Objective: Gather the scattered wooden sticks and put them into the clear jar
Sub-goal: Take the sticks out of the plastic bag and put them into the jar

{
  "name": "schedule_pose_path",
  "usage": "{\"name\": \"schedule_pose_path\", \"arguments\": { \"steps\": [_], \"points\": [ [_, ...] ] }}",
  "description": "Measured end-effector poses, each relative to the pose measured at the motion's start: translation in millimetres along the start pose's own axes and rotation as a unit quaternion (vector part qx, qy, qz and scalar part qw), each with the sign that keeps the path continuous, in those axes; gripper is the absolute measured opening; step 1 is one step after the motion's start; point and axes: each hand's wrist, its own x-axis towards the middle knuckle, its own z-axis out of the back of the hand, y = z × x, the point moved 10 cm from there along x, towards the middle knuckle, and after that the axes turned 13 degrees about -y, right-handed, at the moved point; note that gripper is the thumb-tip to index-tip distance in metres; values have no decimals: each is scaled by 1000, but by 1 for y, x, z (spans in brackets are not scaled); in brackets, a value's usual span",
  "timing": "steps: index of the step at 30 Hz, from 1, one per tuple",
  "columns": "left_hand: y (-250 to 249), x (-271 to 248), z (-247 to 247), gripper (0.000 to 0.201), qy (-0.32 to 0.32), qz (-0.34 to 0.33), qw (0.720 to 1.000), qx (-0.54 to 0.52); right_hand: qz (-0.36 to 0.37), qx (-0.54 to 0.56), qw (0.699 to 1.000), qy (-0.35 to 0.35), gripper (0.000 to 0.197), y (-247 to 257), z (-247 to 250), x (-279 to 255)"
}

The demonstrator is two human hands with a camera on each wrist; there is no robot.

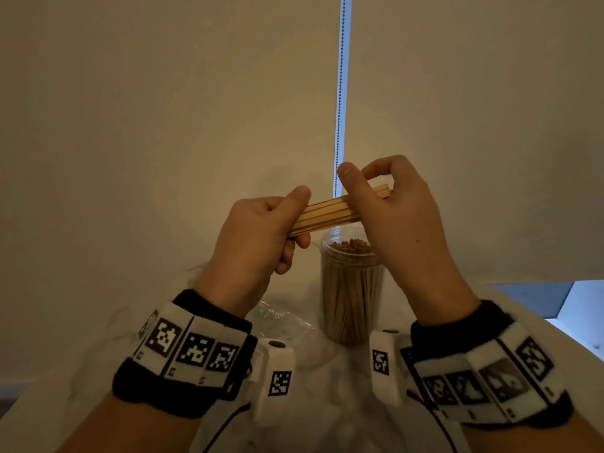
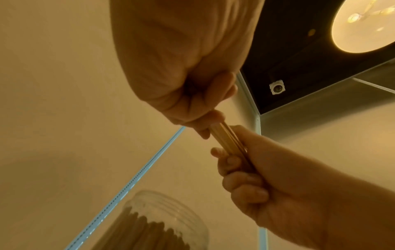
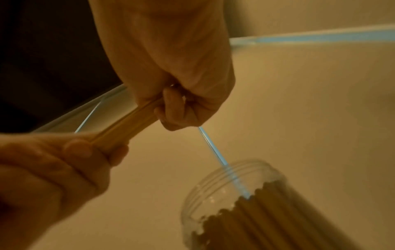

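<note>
Left hand (image 1: 258,237): raised above the bench (image 1: 327,387), thumb and curled fingers gripping the left end of a bundle of wooden sticks (image 1: 330,212).
Bundle of wooden sticks: several, side by side, held in the air nearly level, right end slightly higher, above the jar.
Clear jar (image 1: 351,292): upright on the bench, lidless, packed with standing sticks.
Right hand (image 1: 402,217): fingers curled around the bundle's right end, thumb on top.
</note>
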Motion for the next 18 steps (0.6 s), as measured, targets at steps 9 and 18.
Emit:
{"name": "schedule_pose_path", "arguments": {
  "steps": [9,18],
  "points": [
    [10,-14,-20,43,-7,62,992,-107,-151,228,959,69,49,-14,-7,1],
    [31,-28,-42,52,56,143,983,-104,-32,141,989,-32,38,-3,33,24]
  ]
}}
